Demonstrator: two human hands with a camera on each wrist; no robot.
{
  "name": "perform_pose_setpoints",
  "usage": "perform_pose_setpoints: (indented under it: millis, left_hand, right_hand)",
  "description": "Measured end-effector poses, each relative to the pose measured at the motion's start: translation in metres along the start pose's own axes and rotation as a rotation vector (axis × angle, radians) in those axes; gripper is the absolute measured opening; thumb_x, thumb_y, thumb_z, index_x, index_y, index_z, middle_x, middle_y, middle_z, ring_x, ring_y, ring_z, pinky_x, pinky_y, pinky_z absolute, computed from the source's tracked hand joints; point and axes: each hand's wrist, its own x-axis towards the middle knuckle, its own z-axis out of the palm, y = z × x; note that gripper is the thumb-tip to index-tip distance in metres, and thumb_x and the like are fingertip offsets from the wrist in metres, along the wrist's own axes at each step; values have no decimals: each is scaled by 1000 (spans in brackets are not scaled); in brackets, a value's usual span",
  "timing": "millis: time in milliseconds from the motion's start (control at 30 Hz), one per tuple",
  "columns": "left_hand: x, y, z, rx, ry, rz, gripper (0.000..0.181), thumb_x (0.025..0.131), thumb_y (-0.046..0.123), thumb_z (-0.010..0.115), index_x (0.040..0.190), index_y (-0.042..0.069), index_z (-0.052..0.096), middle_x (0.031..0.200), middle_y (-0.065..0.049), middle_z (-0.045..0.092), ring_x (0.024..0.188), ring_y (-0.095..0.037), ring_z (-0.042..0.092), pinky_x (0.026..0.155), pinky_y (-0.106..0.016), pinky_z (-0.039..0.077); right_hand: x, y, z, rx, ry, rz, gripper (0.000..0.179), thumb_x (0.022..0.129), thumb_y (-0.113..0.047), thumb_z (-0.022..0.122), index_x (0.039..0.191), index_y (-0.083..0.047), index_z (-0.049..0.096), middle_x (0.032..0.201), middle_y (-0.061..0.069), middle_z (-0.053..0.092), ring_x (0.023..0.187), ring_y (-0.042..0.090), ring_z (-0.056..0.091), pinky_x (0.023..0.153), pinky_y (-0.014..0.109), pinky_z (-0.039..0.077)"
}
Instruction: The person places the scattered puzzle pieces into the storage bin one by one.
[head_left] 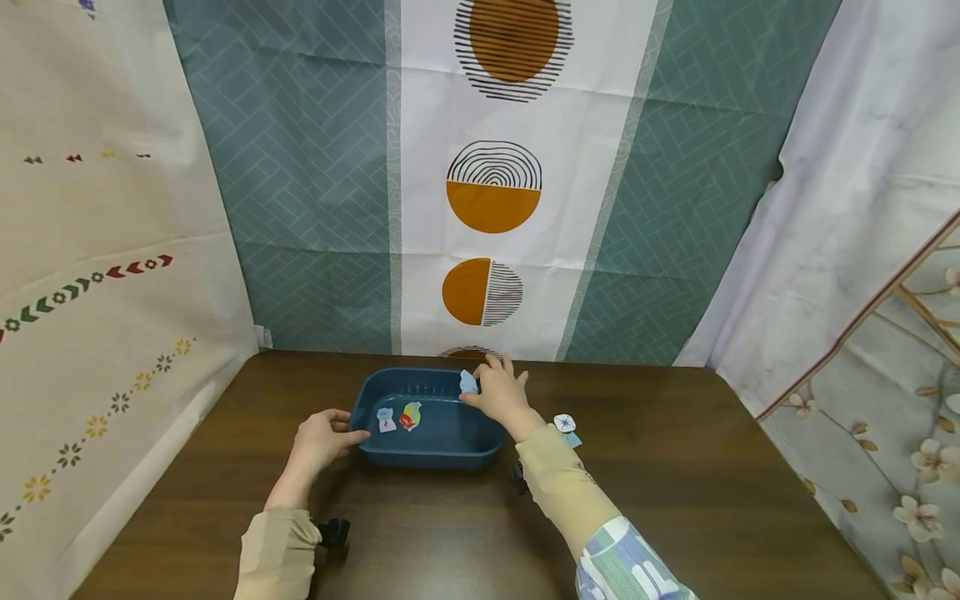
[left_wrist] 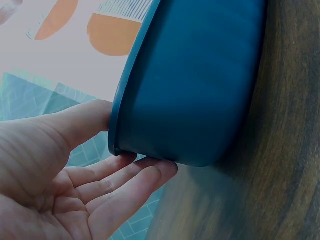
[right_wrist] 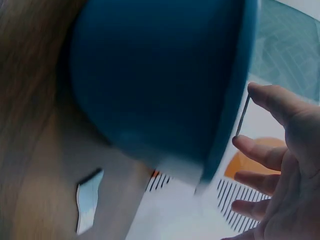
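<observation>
A dark blue plastic basin (head_left: 431, 458) stands on the wooden table. My left hand (head_left: 318, 442) holds its left end, with the thumb at the rim and the fingers against the outer wall (left_wrist: 190, 100). Over the basin's right side, my right hand (head_left: 501, 398) pinches a thin light blue flat piece (head_left: 468, 382) between thumb and a finger. In the right wrist view this piece (right_wrist: 243, 116) appears edge-on near the rim. Inside the basin lie a pale blue and pink piece (head_left: 386, 420) and a yellow, green and red piece (head_left: 410, 416).
Right of the basin, a white piece with a blue star-like print (head_left: 565, 423) lies on the table (head_left: 675, 467) beside a light blue piece (head_left: 573, 439). Patterned cloths (head_left: 322, 167) hang behind the table and along both sides.
</observation>
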Motion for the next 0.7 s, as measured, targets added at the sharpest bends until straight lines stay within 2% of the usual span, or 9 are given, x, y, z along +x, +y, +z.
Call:
perform_pose_setpoints:
  millis: [200,467,700]
  left_hand:
    - [0,-1,0,-8,0,11,55,83,15,77,122,-15,53,114,-37,60,73,-27,72,71,-40,61]
    - [-1,0,-1,-12,5,6,54,83,15,77,122,-15,53,114,-37,60,74,-27,72,71,-39,61]
    - [0,1,0,-9,4,9,54,83,15,77,121,-15,54,115,-37,60,75,-27,72,72,-40,61]
  right_hand:
    - [0,-14,11,16,-18,-16,47,85,-38,74,119,-6,66,153,18,38,146,44,23,108,75,21]
    - [0,-31,26,-15,-32,-45,43,85,-40,75,114,-8,68,152,17,39,146,42,25,110,72,24]
    - [-2,-39,34,-25,-44,-49,44,84,-40,76,114,-9,68,152,16,41,144,41,28,110,70,27]
